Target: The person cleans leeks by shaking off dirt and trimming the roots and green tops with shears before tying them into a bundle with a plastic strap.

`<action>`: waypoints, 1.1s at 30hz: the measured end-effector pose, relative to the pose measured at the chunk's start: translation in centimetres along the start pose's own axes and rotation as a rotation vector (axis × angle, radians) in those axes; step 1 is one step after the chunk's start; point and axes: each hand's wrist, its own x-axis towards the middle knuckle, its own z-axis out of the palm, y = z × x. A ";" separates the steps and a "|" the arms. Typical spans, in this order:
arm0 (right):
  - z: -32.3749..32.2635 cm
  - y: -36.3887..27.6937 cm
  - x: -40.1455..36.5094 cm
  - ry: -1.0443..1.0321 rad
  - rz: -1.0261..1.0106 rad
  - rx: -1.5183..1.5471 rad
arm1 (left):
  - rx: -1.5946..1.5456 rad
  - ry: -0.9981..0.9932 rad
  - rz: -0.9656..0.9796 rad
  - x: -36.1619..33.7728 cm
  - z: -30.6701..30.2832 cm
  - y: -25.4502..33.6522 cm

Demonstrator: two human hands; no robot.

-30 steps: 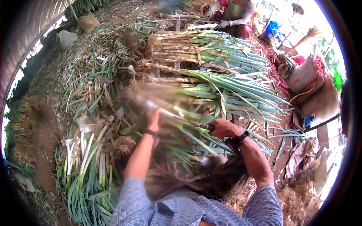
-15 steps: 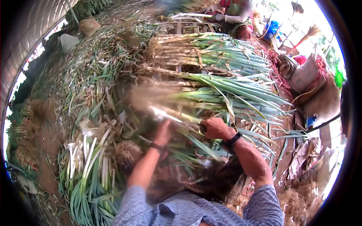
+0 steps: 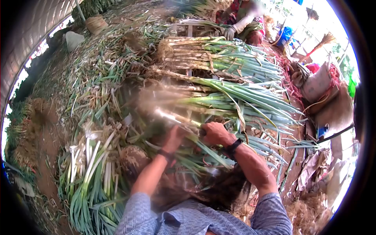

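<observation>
A long green onion stalk (image 3: 176, 117) with a white lower part lies slantwise in front of me. My right hand (image 3: 216, 134) is closed around its greener part. Nearer the white part, my left hand (image 3: 172, 139) is at the stalk, its fingers blurred and partly hidden. Beyond both hands lies a broad row of untrimmed onions (image 3: 235, 86), brown roots to the left and green leaves to the right. A blurred brown patch covers the roots close to the white end.
Peeled onions (image 3: 92, 168) lie in a pile at lower left. Stripped leaves (image 3: 105, 74) cover the ground at upper left. A co-worker's gloved hand (image 3: 230, 32) is at the far end of the row. Sacks (image 3: 321, 84) and pink cords stand at the right.
My right hand has shifted slightly left along the stalk, and my left hand slightly right. The co-worker's gloved arm has come lower, towards the far onions.
</observation>
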 end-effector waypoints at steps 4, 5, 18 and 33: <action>0.7 0.2 1.3 -0.017 0.013 -0.045 | -0.395 0.008 -0.160 -0.4 0.6 0.2; 0.7 0.2 1.4 -0.053 -0.004 -0.032 | -0.414 -0.021 -0.146 -0.4 0.7 0.3; -1.1 3.0 -2.6 -0.169 0.020 0.135 | -0.700 0.165 -0.066 2.5 -1.7 2.3; -3.5 7.2 -9.1 -0.222 0.281 -0.074 | -0.523 0.558 -0.216 2.3 -1.0 0.6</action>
